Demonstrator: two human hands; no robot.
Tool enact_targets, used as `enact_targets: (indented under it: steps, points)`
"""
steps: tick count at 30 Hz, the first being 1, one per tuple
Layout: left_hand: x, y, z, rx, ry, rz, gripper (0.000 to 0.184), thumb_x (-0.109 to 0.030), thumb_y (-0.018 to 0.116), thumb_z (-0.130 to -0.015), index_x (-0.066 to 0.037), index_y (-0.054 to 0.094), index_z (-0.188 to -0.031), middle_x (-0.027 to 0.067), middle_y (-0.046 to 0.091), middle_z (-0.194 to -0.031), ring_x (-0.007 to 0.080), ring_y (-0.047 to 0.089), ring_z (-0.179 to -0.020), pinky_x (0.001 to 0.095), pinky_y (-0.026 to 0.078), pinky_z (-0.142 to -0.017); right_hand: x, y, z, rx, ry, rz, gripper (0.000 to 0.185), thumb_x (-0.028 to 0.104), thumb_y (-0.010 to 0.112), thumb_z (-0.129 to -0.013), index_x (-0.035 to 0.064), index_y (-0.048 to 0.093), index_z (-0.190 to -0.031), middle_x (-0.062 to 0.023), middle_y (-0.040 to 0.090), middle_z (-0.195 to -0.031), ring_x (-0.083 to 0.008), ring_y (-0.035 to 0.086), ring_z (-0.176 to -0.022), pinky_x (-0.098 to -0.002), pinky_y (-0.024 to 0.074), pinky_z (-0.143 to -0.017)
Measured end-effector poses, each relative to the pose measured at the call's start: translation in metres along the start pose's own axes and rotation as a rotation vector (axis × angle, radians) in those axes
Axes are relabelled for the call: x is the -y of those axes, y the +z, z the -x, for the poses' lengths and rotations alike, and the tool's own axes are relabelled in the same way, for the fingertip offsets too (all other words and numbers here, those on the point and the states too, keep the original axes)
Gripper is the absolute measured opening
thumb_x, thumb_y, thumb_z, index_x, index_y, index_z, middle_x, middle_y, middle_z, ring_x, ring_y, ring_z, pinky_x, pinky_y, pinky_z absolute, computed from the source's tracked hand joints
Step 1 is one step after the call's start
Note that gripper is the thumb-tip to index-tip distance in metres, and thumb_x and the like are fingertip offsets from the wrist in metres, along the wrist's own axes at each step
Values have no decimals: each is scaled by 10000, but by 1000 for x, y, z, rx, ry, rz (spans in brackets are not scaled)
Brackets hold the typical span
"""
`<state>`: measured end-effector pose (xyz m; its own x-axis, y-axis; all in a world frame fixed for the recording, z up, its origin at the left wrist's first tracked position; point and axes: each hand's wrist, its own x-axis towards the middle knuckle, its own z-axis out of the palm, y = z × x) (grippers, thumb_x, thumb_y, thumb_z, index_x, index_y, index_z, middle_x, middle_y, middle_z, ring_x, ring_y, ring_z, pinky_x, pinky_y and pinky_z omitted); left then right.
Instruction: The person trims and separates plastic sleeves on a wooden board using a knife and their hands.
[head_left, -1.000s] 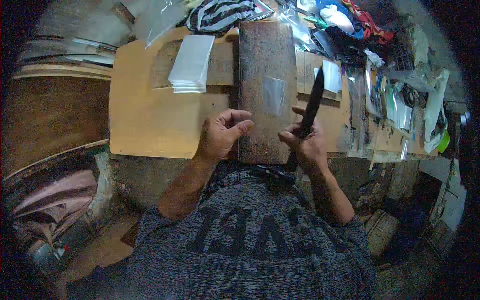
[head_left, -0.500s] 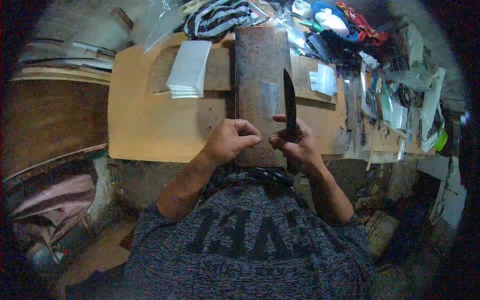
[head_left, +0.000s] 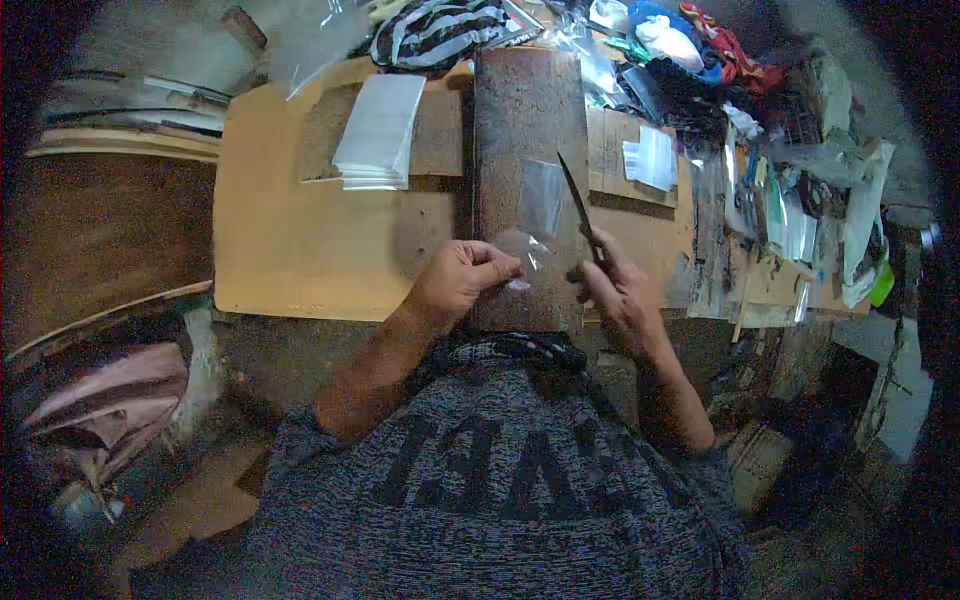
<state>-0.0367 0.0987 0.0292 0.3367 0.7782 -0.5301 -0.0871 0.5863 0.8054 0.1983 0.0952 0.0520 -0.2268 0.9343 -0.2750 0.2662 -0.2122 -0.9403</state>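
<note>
My left hand (head_left: 465,277) pinches a small piece of clear plastic film (head_left: 533,258) over the near part of a dark wooden board (head_left: 500,110). In my right hand (head_left: 622,290) is a knife (head_left: 575,190), its dark blade pointing up and away from me, tilted a little left. The fingers wrap its handle, which is mostly hidden. Between the hands and the board's far end, a clear plastic sheet (head_left: 541,195) lies flat on the wood. The knife is apart from both pieces of plastic.
A stack of clear plastic sheets (head_left: 378,130) lies left of the board, and a smaller stack (head_left: 652,158) lies to its right. Behind are a striped bag (head_left: 440,35) and heaped plastic and cloth. Slats and clutter line the right side.
The knife has turned from upright to leaning left, its edge now thin in view. My right hand has moved slightly right, away from the left. Clear film now shows at my left fingertips.
</note>
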Motion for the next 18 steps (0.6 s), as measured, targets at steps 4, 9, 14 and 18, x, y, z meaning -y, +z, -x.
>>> enact_targets:
  steps: [4, 9, 14, 18]
  points:
    - [-2, -11, 0, -16, -65, 287, 139, -150, 647, -867, -16, 663, -836, 45, 661, -741, 90, 589, -590, 237, 477, -516, 24, -22, 16, 55, 128, 257, 443, 174, 518, -911, 142, 451, -1348, -112, 642, -869, -150, 607, -751, -303, 489, -696]
    - [-5, -23, 0, -34, -25, 368, 133, -145, 648, -865, -13, 656, -845, 49, 661, -738, 99, 598, -594, 234, 481, -521, 19, -29, 29, 77, -56, 462, 445, 189, 537, -901, 155, 472, -1340, -130, 643, -860, -180, 577, -700, -327, 478, -669]
    - [-11, -22, -2, -146, 59, 256, 153, -166, 620, -884, -20, 634, -843, 54, 645, -719, 115, 595, -615, 245, 491, -589, 14, -28, 28, 114, -192, 732, 519, 269, 604, -856, 200, 454, -1349, -147, 624, -900, -327, 593, -822, -401, 492, -732]
    - [-17, -21, -1, -133, 63, 165, 142, -158, 623, -881, -23, 639, -839, 56, 650, -743, 117, 598, -647, 246, 491, -613, 20, -27, 21, 154, -166, 806, 543, 264, 612, -847, 219, 439, -1360, -142, 619, -879, -330, 584, -791, -406, 485, -702]
